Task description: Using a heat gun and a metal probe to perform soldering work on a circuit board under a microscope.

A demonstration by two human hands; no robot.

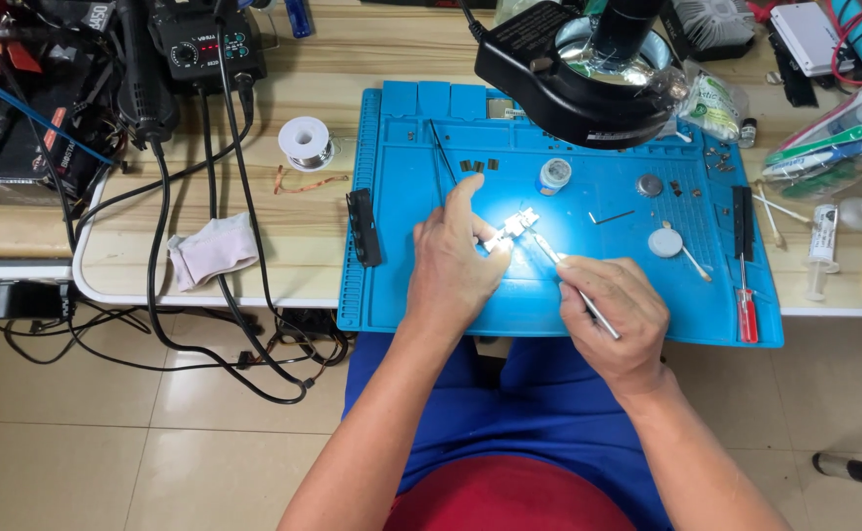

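The left hand (pixel 454 258) rests on the blue work mat (pixel 411 285) near its middle, fingers curled and pinching a small circuit board (pixel 515 227) that lies brightly lit on the mat, the index finger stretched up past it. The right hand (pixel 616 313) is closed in a pen grip around metal tweezers (pixel 571 277), whose tips reach up-left to touch the board's right end. Both hands sit toward the mat's near edge.

Above the board hangs a black ring-lit magnifier head (pixel 578 74), over the mat's far edge. Just beyond the left hand, a few small dark chips (pixel 478 165) lie in a row, with a thin black probe (pixel 441 149) slanting beside them. A small round tin (pixel 553 176) stands to their right, then a round metal disc (pixel 649 185). A white round cap (pixel 664 243) lies right of the right hand, with a cotton swab (pixel 691 260) touching it. A red-handled screwdriver (pixel 746 307) lies along the mat's right edge, and a black bar-shaped part (pixel 363 227) along its left edge.

On the wooden bench left of the mat sit a spool of solder wire (pixel 306 142), a crumpled white cloth (pixel 213 250) near the front edge, and a black soldering station (pixel 205 44) at the far edge, its cables trailing over the front. A syringe (pixel 821 251) lies right of the mat.
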